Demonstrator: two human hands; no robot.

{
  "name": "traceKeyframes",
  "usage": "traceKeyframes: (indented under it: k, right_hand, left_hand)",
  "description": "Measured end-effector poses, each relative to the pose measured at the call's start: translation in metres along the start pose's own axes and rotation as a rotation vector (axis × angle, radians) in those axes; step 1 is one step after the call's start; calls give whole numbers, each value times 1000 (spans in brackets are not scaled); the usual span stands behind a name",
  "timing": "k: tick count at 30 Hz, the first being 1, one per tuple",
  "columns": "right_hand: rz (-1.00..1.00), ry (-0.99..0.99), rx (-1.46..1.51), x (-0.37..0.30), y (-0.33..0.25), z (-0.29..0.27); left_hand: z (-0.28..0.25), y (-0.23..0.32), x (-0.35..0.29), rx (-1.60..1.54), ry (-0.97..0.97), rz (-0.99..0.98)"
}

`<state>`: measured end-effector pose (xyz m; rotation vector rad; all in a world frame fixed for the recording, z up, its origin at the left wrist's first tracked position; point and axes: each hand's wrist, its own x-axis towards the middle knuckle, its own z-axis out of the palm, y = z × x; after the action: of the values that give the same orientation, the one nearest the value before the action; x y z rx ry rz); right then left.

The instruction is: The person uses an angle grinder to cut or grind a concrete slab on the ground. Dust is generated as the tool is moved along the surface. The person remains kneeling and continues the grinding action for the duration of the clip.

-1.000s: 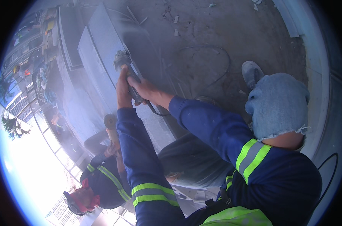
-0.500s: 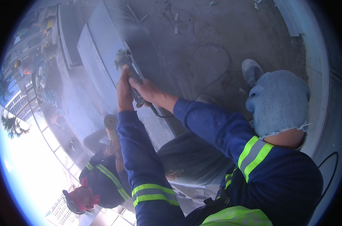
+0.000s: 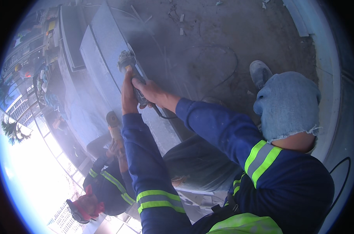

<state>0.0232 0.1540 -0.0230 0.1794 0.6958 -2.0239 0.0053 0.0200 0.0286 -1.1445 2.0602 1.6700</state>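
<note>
Little is being changed since the earlier frame: the angle grinder (image 3: 127,62) is being kept on the edge of the grey stone slab (image 3: 102,50). It is being gripped by the left hand (image 3: 127,95) and right hand (image 3: 147,91), steadying the cut amid dust.

One camera sits on a head, high above the grey slab (image 3: 106,58). It looks down at the slab from close by. Its round picture bends straight edges near the rim.
</note>
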Motion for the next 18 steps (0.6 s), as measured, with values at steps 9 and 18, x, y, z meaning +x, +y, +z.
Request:
traceKeyframes:
  k: [9, 18]
  right_hand:
    - [22, 36, -8, -3, -3, 2]
    - [40, 31, -23, -1, -5, 2]
  left_hand:
    - [4, 1, 0, -57, -12, -2]
    - [-2, -5, 6, -60, 22, -57]
